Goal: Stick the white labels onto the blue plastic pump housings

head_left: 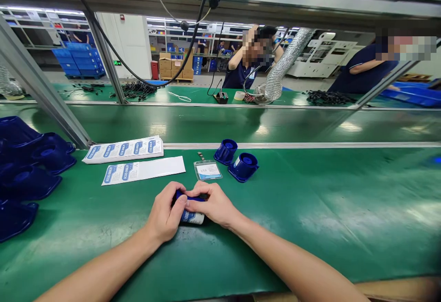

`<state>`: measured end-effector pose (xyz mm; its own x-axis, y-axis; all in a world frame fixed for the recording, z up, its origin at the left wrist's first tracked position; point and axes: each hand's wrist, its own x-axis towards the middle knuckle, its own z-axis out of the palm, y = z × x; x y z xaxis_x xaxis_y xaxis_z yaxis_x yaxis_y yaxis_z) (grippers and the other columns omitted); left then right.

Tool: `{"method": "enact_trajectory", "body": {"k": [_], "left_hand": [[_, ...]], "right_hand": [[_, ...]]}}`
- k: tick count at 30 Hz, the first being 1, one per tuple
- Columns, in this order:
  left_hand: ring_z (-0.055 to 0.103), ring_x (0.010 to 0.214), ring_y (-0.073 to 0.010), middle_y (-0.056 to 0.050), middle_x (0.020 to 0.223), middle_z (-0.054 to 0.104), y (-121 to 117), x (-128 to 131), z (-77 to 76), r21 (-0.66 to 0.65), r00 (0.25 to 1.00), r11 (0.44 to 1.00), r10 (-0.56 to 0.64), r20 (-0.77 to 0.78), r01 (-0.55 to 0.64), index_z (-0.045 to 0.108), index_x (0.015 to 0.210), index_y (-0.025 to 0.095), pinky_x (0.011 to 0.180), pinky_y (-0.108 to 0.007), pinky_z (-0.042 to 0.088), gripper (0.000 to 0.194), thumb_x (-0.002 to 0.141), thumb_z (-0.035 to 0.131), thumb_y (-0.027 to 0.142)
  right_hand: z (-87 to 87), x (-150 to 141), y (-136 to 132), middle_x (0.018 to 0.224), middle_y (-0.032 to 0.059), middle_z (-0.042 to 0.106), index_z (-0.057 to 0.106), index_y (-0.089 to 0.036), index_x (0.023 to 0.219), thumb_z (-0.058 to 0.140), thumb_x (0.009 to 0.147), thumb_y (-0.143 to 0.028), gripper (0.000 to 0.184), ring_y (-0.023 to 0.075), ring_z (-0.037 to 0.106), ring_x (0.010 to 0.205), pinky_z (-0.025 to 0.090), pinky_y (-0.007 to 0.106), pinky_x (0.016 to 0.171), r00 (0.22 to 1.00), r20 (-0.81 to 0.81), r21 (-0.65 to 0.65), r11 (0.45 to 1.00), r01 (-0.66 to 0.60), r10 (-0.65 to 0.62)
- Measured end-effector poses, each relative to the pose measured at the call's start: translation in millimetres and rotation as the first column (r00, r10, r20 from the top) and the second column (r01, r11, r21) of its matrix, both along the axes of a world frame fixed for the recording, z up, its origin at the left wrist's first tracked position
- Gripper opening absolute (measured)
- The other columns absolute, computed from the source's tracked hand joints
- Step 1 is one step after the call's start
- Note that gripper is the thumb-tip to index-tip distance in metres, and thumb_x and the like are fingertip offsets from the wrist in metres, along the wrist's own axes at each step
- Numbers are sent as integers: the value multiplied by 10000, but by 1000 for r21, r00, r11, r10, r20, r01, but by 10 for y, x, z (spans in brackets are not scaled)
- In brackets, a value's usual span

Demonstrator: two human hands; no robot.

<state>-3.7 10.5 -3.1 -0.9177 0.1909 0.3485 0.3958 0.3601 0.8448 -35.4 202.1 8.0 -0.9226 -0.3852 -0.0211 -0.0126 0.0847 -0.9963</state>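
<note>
Between my two hands, near the middle of the green table, is a dark blue plastic housing [190, 218] with a white and blue label on its side. My left hand [167, 212] grips its left end, thumb on the label area. My right hand [213, 204] closes on its right side, thumb and fingers at the label's upper edge. Much of the housing is hidden by my fingers. Just beyond lie a partly used label sheet [144, 171] and a thick stack of label sheets [124, 149]. Two blue housings [225, 151] stand upright farther back.
A clear badge holder [208, 170] lies beyond my hands. Several blue housings [31, 164] are piled at the left. A metal frame post [44, 72] rises there. Across the divider, two people [237, 70] work by a silver duct [285, 65] and bundled black cables [327, 97].
</note>
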Motion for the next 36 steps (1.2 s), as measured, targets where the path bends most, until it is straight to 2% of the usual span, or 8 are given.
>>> {"method": "enact_trajectory", "body": {"k": [3,10,16,18,22,28,31,36], "left_hand": [[595,871,-146,-27,1009,654,-23,0,-5,0,999,1000,5,35,-5,579,1143,189,810,-284,457,290,1028,525,449],[636,927,-166,-43,1058,651,-97,-56,-26,28,996,997,-69,64,68,523,1191,198,849,-307,504,281,1027,501,426],[643,950,-188,-54,1071,655,-122,-102,-84,38,993,995,-91,72,88,500,1227,204,872,-328,499,322,1028,490,458],[638,944,-190,-57,1073,653,-120,-120,-101,46,993,995,-89,71,86,494,1233,206,867,-329,491,328,1030,484,463],[631,930,-205,-72,1056,662,-133,-173,-92,54,991,992,-120,59,117,529,1183,198,847,-332,475,340,1031,472,497],[667,1041,-244,-119,1162,693,-157,-210,-32,95,979,976,-200,33,196,590,1203,188,957,-376,510,401,1019,492,530],[679,1115,-262,-136,1256,693,-159,-170,-1,142,977,967,-215,9,212,613,1266,195,1028,-404,531,454,993,547,552],[692,1126,-283,-145,1373,657,-181,-166,101,284,990,949,-129,-48,137,635,1282,194,1052,-428,557,586,912,633,648]], "right_hand": [[19,-48,31,841,27,652,873,-190,941,935,699,-454,363,160,598,792,433,306,740,999,-34,16,999,-41,42],[100,-71,117,865,65,744,879,-194,969,890,775,-425,301,199,675,832,477,315,751,980,-153,50,992,-119,126],[62,-77,292,1077,105,815,875,-208,1001,888,794,-447,316,302,716,1134,518,419,1027,971,-168,76,984,-159,170],[14,-115,377,1123,122,806,870,-196,1025,912,763,-474,385,331,707,1168,516,455,1048,977,-149,92,986,-142,155],[-76,-268,562,1101,173,800,853,-135,1062,979,626,-561,623,354,747,1067,563,486,983,989,-40,90,987,-135,139],[-125,-383,617,1121,212,767,755,-69,1210,801,750,-771,841,226,782,888,628,326,767,972,122,-44,979,-197,201],[-156,-323,482,1022,141,768,726,-101,1261,817,759,-744,821,156,744,761,607,256,657,942,159,-72,955,-287,295],[-172,-308,216,750,31,718,757,-104,963,883,708,-685,646,100,642,550,493,175,524,885,211,-125,909,-397,415]]}}
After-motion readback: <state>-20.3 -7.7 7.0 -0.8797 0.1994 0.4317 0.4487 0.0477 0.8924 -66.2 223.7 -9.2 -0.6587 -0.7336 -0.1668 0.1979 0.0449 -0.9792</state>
